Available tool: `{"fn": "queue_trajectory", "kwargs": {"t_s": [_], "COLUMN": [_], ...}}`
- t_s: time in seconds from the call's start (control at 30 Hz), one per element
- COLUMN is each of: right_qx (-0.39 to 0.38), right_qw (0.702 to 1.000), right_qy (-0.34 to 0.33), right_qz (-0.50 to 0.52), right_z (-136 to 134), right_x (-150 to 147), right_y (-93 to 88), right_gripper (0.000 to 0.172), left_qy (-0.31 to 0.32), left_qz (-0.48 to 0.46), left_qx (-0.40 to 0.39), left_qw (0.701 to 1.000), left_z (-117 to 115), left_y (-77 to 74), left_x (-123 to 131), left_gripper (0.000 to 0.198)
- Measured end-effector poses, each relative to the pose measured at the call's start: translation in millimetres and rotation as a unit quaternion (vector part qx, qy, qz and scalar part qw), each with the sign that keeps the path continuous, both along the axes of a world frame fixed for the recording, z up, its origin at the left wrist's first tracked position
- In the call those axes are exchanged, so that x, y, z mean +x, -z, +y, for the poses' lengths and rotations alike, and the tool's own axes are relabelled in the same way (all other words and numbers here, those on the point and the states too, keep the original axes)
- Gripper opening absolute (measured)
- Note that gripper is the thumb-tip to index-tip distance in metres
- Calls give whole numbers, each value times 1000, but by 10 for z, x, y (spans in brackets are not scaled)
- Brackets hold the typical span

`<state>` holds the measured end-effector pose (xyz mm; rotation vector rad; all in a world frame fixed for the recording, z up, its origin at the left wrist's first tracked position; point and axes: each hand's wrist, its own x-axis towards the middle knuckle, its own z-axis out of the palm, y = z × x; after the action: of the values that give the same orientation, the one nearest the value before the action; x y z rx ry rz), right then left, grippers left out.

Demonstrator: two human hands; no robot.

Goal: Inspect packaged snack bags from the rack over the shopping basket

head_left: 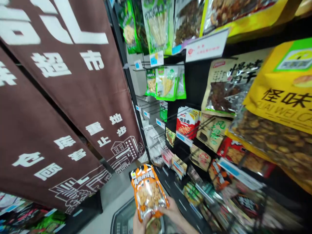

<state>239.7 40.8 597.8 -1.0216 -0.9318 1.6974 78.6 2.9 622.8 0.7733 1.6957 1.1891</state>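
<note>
An orange snack bag (149,191) with a clear window showing pale brown pieces is held up near the bottom centre. My left hand (140,222) grips its lower left corner, thumb on the front. On the lower right side, my right hand (172,209) is closed round the bag's edge, with some fingers hidden behind it. Below the bag stands a grey shopping basket (117,216), partly covered by my hands. Another round-looking package (154,226) shows under the bag, too covered to name.
Shelves of hanging snack bags fill the right side, with a large yellow bag (275,130) close by and price tags (207,45) sticking out. Brown printed curtains (97,87) hang at left. Grey floor (112,185) runs between. More packages (31,214) lie at lower left.
</note>
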Motion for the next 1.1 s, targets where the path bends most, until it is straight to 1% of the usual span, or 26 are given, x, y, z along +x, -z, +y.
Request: {"fn": "queue_trajectory", "kwargs": {"t_s": [0.07,0.13,0.3,0.43,0.57,0.7,0.9,1.1], "right_qx": [-6,-6,-2,25,44,45,72,86], "right_qw": [1000,1000,999,997,996,994,989,985], "right_qy": [-4,-3,-20,-49,-56,-53,-26,-35], "right_qz": [10,6,-29,-50,-61,-82,-125,-144], "right_z": [-14,-58,-110,-97,-129,-190,-226,-222], "right_x": [43,68,104,145,183,205,225,198], "right_y": [75,99,82,80,92,82,69,68], "right_gripper": [58,60,66,60,54,52,49,47], "left_qy": [33,39,23,8,-19,-20,-6,-15], "left_qz": [-31,-32,-59,-55,-29,-26,-25,-31], "left_qx": [31,46,50,32,33,30,50,43], "left_qw": [999,998,997,998,999,999,998,998], "left_z": [-151,-210,-257,-332,-397,-417,-434,-465], "left_y": [85,119,187,260,234,203,218,219], "left_x": [-18,-57,-97,-45,34,87,121,104], "left_gripper": [60,58,59,56,57,57,56,60]}}
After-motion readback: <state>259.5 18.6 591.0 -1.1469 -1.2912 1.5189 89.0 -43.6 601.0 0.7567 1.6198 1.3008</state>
